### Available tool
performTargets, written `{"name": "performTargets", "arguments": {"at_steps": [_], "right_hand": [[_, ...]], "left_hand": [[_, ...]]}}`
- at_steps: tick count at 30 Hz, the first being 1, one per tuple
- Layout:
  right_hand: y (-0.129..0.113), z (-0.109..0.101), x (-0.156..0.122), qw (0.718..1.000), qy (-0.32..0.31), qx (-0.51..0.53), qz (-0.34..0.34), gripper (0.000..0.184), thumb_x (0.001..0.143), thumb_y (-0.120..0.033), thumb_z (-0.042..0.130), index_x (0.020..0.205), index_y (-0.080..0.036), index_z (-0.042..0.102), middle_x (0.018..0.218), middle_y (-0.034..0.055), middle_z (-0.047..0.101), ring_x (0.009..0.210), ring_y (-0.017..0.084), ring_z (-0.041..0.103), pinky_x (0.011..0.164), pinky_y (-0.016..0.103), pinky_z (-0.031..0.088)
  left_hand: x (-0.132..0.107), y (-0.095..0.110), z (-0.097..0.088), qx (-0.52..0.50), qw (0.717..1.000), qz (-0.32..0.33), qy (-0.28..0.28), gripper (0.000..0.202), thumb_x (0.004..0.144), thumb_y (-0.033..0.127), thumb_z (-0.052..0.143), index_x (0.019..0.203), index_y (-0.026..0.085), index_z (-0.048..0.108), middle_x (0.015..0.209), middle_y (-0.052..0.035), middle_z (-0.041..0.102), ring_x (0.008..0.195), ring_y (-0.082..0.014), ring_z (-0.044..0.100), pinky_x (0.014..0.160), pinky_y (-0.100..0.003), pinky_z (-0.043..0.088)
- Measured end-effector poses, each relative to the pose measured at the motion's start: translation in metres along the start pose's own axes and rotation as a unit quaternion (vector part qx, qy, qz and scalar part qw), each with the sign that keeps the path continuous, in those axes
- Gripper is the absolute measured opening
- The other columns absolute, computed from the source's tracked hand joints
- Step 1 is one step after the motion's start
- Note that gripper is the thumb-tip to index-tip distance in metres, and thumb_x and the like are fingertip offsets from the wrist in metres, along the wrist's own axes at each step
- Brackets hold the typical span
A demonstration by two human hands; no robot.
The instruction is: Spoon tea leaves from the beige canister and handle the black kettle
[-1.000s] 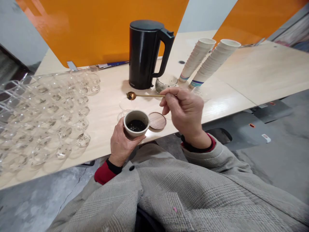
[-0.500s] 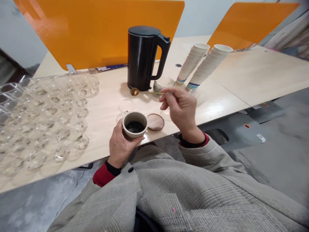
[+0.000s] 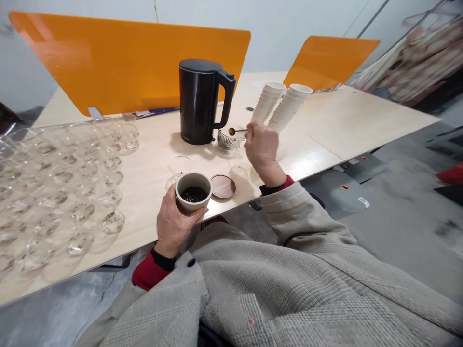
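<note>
My left hand (image 3: 172,220) is wrapped round a small beige jar (image 3: 193,193) with dark loose tea inside, held at the table's near edge. The jar's round wooden lid (image 3: 223,186) lies on the table just to its right. My right hand (image 3: 261,147) pinches a thin gold spoon (image 3: 236,130), whose bowl hangs over a ribbed glass bowl (image 3: 227,140) beside the black kettle (image 3: 198,101). An empty clear glass (image 3: 179,165) stands behind the jar.
Several small clear glasses (image 3: 65,183) crowd the left part of the light wood table (image 3: 152,159). Two leaning stacks of paper cups (image 3: 278,106) lie right of the kettle. Orange dividers (image 3: 130,58) stand behind. Grey floor lies to the right.
My right hand has carried the spoon away from above the jar, back and to the right, over the ribbed glass bowl. My left hand keeps hold of the jar. The view has tilted up.
</note>
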State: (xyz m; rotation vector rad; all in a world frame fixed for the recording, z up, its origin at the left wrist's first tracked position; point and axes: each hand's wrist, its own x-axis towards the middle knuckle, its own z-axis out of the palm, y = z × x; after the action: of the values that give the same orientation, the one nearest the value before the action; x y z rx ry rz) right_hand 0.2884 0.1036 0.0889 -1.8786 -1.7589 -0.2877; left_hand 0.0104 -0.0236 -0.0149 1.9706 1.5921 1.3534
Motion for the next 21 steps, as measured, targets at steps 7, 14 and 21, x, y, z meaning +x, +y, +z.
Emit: {"name": "performTargets", "arguments": {"at_steps": [7, 14, 21], "right_hand": [[-0.032, 0.016, 0.014, 0.99, -0.064, -0.113, 0.047, 0.043, 0.1, -0.007, 0.04, 0.119, -0.014, 0.078, 0.114, 0.02, 0.081, 0.103, 0.032, 0.076, 0.077, 0.036, 0.052], [-0.023, -0.012, -0.024, 0.998, 0.025, -0.057, 0.008, 0.035, 0.102, -0.032, 0.06, 0.13, -0.018, 0.073, 0.109, 0.0168, 0.081, 0.098, 0.031, 0.072, 0.078, 0.037, 0.052], [-0.021, -0.012, -0.109, 0.987, -0.09, 0.038, -0.129, 0.049, 0.105, -0.046, 0.058, 0.143, -0.016, 0.066, 0.13, 0.0179, 0.076, 0.108, 0.034, 0.072, 0.09, 0.044, 0.056]], "left_hand": [[0.0, 0.0, 0.0, 0.006, 1.0, -0.001, 0.003, 0.1, 0.071, 0.062, 0.091, 0.152, 0.023, 0.047, 0.145, -0.0178, 0.068, 0.136, -0.0381, 0.066, 0.112, -0.054, 0.056], [0.0, 0.001, 0.0, 0.005, 1.0, -0.004, -0.004, 0.101, 0.07, 0.063, 0.092, 0.152, 0.024, 0.047, 0.145, -0.0157, 0.068, 0.135, -0.0362, 0.067, 0.112, -0.051, 0.056], [0.0, 0.003, 0.0, 0.01, 1.0, -0.003, -0.002, 0.1, 0.071, 0.062, 0.092, 0.151, 0.023, 0.047, 0.145, -0.0155, 0.068, 0.133, -0.0354, 0.068, 0.111, -0.05, 0.057]]}}
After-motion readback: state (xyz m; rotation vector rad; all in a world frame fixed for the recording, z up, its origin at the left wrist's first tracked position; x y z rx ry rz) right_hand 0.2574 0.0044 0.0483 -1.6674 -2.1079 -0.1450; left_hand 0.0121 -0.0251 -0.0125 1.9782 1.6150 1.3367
